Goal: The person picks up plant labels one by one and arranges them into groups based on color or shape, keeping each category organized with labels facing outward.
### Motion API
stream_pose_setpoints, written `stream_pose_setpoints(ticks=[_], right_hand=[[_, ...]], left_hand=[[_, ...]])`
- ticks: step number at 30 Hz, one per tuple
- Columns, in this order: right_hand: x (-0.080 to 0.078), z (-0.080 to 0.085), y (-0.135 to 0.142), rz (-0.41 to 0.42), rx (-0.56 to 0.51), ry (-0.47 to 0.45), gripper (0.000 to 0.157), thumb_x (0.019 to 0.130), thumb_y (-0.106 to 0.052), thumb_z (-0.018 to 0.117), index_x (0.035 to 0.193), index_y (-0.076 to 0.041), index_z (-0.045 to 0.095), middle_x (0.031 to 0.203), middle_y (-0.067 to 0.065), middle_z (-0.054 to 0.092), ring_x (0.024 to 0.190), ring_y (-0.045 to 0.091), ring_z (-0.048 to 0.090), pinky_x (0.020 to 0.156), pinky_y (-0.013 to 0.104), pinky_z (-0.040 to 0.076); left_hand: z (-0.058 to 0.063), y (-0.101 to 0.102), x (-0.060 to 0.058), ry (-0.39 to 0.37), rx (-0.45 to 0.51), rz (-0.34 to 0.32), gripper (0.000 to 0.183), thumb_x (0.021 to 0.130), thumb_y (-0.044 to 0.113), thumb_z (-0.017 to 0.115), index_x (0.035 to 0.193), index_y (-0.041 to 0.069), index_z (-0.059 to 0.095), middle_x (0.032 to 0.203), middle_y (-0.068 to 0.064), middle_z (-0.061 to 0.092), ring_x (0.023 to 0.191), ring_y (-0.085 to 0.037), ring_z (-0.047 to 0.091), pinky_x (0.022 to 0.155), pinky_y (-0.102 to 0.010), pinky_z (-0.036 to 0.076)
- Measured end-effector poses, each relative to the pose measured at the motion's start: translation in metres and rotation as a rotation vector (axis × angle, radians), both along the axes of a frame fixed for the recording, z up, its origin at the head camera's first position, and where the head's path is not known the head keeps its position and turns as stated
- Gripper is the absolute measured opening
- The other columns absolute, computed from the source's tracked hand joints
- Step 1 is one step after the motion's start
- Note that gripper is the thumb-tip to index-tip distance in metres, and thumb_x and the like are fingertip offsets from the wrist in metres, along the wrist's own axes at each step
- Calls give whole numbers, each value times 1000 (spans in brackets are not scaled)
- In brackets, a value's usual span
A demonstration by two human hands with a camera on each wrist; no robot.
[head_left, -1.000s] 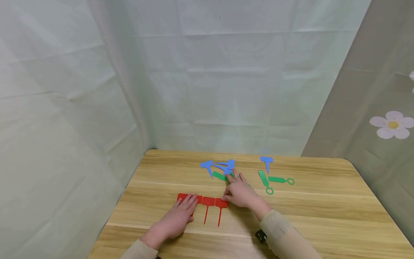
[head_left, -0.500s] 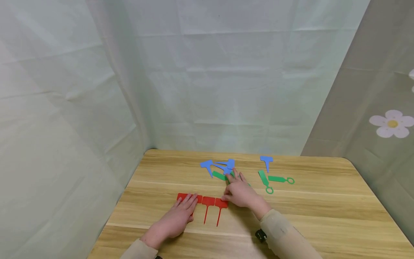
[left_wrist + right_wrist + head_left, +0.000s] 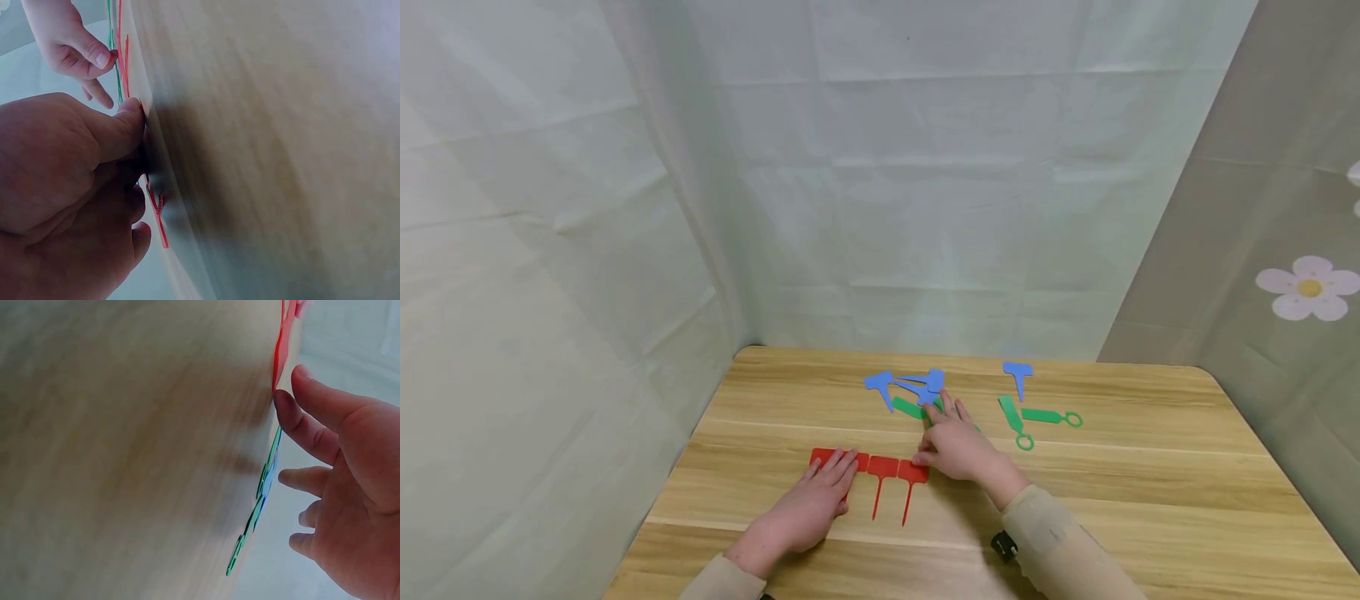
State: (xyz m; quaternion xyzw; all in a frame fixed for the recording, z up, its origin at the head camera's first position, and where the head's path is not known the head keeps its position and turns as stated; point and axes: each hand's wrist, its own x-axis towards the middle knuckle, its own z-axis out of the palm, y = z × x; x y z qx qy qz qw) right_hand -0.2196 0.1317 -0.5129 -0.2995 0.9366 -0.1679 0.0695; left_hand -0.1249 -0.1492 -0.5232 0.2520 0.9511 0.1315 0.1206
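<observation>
Flat red T-shaped plant labels lie side by side in a row on the wooden table. My left hand rests with its fingers stretched over the left part of the row, where a red label shows only partly. Beside it, the middle red label and the right-hand red label point their thin stems toward me. My right hand touches the right-hand label at its upper edge, its other fingers spread and reaching over a green tag. In the right wrist view, no label is gripped between thumb and fingers.
Several blue T-shaped labels lie farther back, some overlapping, with another blue label off to the right. Two green ring-ended tags lie right of my right hand. A small black object is beside the right sleeve. Pale cloth hangs behind the table.
The right-hand red label's stem has swung slightly to the left since one second ago. Both hands stay in nearly the same place.
</observation>
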Motion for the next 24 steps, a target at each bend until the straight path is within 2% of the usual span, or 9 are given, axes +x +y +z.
stream_pose_setpoints(ticks=[13, 24], right_hand=[[-2, -1, -2, 10, 20, 1, 18, 98, -37, 80, 85, -25, 82, 165, 26, 41, 158, 58, 8, 127, 68, 12], [-7, 1, -4, 9, -10, -4, 22, 99, -40, 78, 81, -28, 73, 167, 29, 35, 159, 57, 6, 126, 69, 13]], left_hand=[[0, -2, 0, 2, -13, -4, 61, 109, 18, 61, 161, -6, 40, 173, -18, 30, 160, -41, 25, 126, -63, 23], [-3, -1, 0, 8, 3, -9, 61, 110, 18, 59, 162, -6, 39, 174, -18, 28, 160, -42, 23, 126, -65, 22]])
